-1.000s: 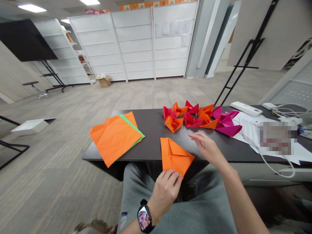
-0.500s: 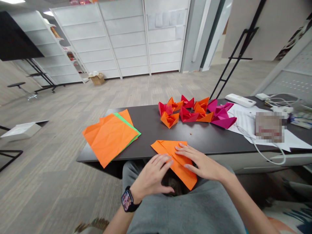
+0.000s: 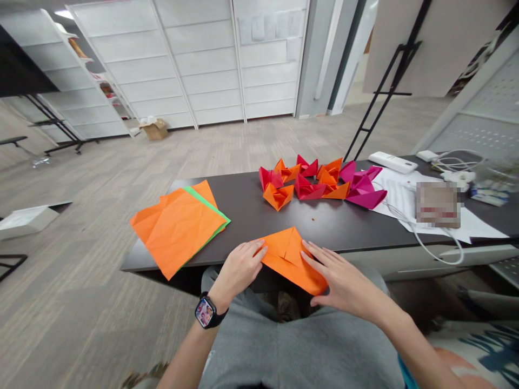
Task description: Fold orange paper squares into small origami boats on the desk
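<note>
Open office floor, grey carpet, white shelving panels along the far wall; an easel leg crosses at upper right. Dark table (image 3: 243, 213) runs left to right, near edge at the person's lap.

Stack of flat sheets (image 3: 178, 227), orange over green, lies at the table's left corner and hangs over the edge, probably parked clear of the working spot. Cluster of folded paper shapes (image 3: 320, 183) in red, orange and magenta sits at the far edge, well apart from the hands, likely set aside as finished. White papers and a looped cable (image 3: 438, 243) lie on the right side; one patch there is blurred out.

Folded orange sheet (image 3: 287, 256) lies at the near edge, part on the table, part overhanging toward the lap. Left hand (image 3: 239, 267), wrist wearing a watch (image 3: 206, 312), lies flat with fingers spread, tips pressing the sheet's left corner. Right hand (image 3: 343, 278) also flat and open, fingers resting on the sheet's right side. Neither hand grips; both seem to pin the paper down so a crease holds.

Sheet's lower right corner is hidden under the right palm. Number of folds unclear.
</note>
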Tool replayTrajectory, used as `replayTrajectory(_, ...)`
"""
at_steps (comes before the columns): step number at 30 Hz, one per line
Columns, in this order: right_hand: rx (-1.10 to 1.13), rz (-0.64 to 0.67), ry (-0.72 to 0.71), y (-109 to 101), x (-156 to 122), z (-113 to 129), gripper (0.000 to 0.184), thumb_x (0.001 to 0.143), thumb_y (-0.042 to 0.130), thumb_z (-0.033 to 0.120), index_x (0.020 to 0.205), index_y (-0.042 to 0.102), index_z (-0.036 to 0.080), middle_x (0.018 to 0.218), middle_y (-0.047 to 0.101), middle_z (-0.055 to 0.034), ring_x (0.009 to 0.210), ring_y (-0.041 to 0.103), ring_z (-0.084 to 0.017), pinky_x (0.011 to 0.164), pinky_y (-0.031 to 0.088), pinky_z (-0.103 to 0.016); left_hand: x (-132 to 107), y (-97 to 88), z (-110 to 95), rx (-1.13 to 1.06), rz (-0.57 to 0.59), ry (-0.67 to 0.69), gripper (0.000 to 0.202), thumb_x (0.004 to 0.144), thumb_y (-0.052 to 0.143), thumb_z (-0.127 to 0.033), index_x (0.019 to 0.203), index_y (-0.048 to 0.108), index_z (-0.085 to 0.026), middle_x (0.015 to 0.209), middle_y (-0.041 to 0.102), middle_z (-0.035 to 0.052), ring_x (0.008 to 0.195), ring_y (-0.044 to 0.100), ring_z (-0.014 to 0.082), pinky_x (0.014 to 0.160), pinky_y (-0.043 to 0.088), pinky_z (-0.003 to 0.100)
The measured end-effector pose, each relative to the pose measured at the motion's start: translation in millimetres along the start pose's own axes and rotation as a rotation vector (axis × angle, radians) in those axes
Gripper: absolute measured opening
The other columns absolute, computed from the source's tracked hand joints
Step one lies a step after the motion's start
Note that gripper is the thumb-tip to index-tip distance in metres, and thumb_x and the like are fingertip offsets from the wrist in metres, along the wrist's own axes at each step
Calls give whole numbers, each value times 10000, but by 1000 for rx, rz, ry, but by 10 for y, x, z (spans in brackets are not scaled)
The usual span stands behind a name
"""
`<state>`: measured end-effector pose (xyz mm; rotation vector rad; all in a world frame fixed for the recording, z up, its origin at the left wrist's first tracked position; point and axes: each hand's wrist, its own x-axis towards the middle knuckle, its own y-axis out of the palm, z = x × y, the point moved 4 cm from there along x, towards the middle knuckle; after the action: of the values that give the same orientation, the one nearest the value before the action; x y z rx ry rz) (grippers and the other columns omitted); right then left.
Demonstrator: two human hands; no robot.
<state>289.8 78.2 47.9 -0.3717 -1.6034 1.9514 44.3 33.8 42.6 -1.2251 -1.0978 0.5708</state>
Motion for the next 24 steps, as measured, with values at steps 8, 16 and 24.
replayTrajectory(8,172,-298,119,41,26,45,289,986,423,229,1167,647,212,1248,678,-92,1151,633,-231,989,517,-407,-5,-74,209,-327,-68,-203,216,950,506,-155,1125,629,-183,1105,709,66,1004,661,207,911,536,358)
replayTrajectory(16,314,-348,342,135,153,-173,219,960,427,234,970,646,226,944,654,-58,884,658,-218,811,539,-368,85,75,512,-592,-184,-499,223,855,624,-156,1074,637,-197,937,681,20,832,651,163,757,557,291)
replayTrajectory(24,469,-384,434,155,17,79,317,925,557,370,1215,596,249,1036,634,-58,832,653,-192,699,547,-315,46,-10,294,-312,-196,-148,386,877,446,3,1075,680,-231,1319,591,67,1277,518,225,1061,464,434)
